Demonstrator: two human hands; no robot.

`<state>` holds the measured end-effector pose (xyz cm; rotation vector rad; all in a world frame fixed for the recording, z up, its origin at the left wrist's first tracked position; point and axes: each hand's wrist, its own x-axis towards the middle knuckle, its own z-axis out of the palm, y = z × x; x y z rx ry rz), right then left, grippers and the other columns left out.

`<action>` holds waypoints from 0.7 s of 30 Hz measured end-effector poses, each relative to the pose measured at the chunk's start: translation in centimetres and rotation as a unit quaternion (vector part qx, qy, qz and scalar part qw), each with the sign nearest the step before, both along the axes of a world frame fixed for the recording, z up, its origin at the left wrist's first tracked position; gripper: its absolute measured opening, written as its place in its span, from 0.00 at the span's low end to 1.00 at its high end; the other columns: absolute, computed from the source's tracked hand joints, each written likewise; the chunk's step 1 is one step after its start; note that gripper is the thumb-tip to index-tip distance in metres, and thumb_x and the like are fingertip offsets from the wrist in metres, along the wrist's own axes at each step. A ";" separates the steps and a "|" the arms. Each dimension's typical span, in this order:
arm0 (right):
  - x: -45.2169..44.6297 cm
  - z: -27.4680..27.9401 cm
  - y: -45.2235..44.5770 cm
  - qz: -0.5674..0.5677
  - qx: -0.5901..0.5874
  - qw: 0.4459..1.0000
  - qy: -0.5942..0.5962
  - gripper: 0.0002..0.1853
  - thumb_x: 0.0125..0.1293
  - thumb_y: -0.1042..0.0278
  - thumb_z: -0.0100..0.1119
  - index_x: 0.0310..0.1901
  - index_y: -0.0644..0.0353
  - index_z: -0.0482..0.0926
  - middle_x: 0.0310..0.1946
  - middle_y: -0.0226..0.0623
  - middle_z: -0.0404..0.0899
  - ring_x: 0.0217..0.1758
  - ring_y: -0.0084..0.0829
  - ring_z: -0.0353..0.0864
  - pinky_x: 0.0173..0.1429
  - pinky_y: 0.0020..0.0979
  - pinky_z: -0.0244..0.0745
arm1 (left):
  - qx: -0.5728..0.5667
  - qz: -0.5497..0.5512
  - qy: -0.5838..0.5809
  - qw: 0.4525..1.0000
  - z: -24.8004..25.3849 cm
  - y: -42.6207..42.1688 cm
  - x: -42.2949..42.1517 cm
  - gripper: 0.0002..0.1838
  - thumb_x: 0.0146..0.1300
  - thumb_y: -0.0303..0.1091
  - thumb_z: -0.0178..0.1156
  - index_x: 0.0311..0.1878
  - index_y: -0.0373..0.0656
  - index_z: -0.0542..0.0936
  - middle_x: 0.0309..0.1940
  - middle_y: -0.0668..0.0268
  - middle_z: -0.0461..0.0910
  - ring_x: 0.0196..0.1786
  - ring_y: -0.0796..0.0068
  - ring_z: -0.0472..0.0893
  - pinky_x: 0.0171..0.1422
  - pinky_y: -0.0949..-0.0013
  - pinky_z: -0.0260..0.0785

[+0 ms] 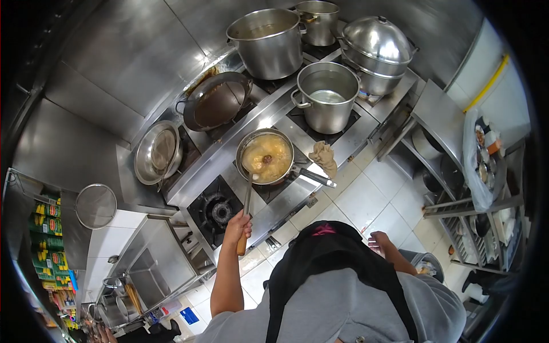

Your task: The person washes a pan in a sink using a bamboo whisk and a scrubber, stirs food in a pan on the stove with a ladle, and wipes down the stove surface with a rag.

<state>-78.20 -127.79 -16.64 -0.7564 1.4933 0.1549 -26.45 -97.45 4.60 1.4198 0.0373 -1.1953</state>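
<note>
My left hand [237, 227] is closed around the wooden grip of a long-handled ladle [248, 194]. The ladle's far end dips into a frying pan [239, 150] on the front burner, where its head is mostly hidden. Yellowish, bubbling food [273, 150] with a small brown lump near its middle fills the pan. The pan's black handle [313, 176] points right, held by no hand. My right hand [377, 242] hangs by my side, away from the stove, with its fingers loosely apart and nothing visible in them.
A crumpled cloth [323, 159] lies right of the pan. Behind stand a large wok [220, 106], tall pots [273, 54] and a lidded steamer [378, 48]. A bare burner [218, 210] is front left. A metal rack [440, 128] and bin [426, 263] stand right.
</note>
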 end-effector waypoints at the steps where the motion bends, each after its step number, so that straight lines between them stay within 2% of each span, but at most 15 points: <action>1: 0.5 0.4 -0.2 0.006 -0.007 1.000 -0.013 0.15 0.71 0.59 0.54 0.54 0.55 0.75 0.42 0.36 0.80 0.38 0.36 0.82 0.41 0.43 0.81 | -0.017 0.026 0.040 0.999 1.3 -0.3 -0.5 0.05 0.72 0.31 0.55 0.43 0.48 0.68 0.25 0.69 0.71 0.18 0.84 0.67 0.19 0.77 0.63; 5: 1.7 1.2 -0.5 0.017 -0.020 0.999 -0.030 0.15 0.70 0.59 0.53 0.53 0.55 0.76 0.41 0.35 0.80 0.38 0.36 0.82 0.41 0.43 0.81 | -0.044 0.051 0.102 0.993 1.5 0.2 -1.3 0.05 0.73 0.33 0.55 0.47 0.47 0.70 0.25 0.69 0.71 0.18 0.84 0.67 0.19 0.78 0.63; 7: 1.7 1.2 -0.4 0.019 -0.021 0.999 -0.032 0.15 0.71 0.59 0.53 0.53 0.55 0.76 0.41 0.35 0.80 0.38 0.36 0.82 0.41 0.43 0.81 | -0.005 0.012 0.013 1.000 2.0 0.2 -2.3 0.07 0.73 0.33 0.55 0.51 0.47 0.70 0.26 0.68 0.72 0.18 0.83 0.67 0.19 0.78 0.62; 10: 1.0 1.0 -0.2 0.018 -0.010 0.999 -0.025 0.14 0.71 0.59 0.53 0.53 0.55 0.76 0.41 0.35 0.80 0.38 0.36 0.82 0.41 0.43 0.81 | 0.016 -0.025 -0.025 0.999 3.7 0.8 -2.9 0.09 0.74 0.33 0.55 0.53 0.48 0.70 0.26 0.67 0.73 0.18 0.83 0.67 0.19 0.78 0.62; 11: 0.7 0.9 0.0 0.024 -0.007 1.000 -0.016 0.14 0.71 0.59 0.53 0.54 0.55 0.76 0.42 0.36 0.80 0.38 0.36 0.82 0.41 0.43 0.81 | 0.007 0.013 0.006 1.000 3.2 1.3 -2.8 0.14 0.73 0.33 0.55 0.59 0.46 0.70 0.26 0.69 0.70 0.19 0.83 0.67 0.20 0.77 0.62; 15: -1.1 0.0 0.6 0.030 0.007 1.000 0.004 0.15 0.71 0.59 0.53 0.55 0.55 0.75 0.42 0.37 0.80 0.39 0.37 0.82 0.42 0.44 0.81 | -0.039 0.025 0.078 0.996 2.2 2.4 -2.4 0.12 0.73 0.33 0.56 0.56 0.47 0.70 0.26 0.68 0.71 0.19 0.83 0.68 0.20 0.77 0.62; 17: -1.3 -0.2 0.6 0.029 0.014 0.999 0.018 0.15 0.71 0.60 0.54 0.55 0.55 0.75 0.42 0.37 0.80 0.39 0.37 0.82 0.41 0.44 0.82 | -0.050 0.053 0.130 0.989 2.2 2.5 -2.2 0.15 0.74 0.33 0.54 0.61 0.49 0.68 0.25 0.69 0.70 0.18 0.84 0.66 0.18 0.79 0.60; 21: -1.3 -0.6 0.3 0.013 0.010 1.000 0.010 0.15 0.71 0.60 0.55 0.55 0.54 0.75 0.42 0.37 0.81 0.38 0.37 0.82 0.40 0.43 0.82 | -0.033 0.035 0.083 0.995 2.3 1.5 -3.4 0.17 0.73 0.31 0.53 0.63 0.49 0.66 0.25 0.68 0.71 0.17 0.84 0.67 0.18 0.78 0.60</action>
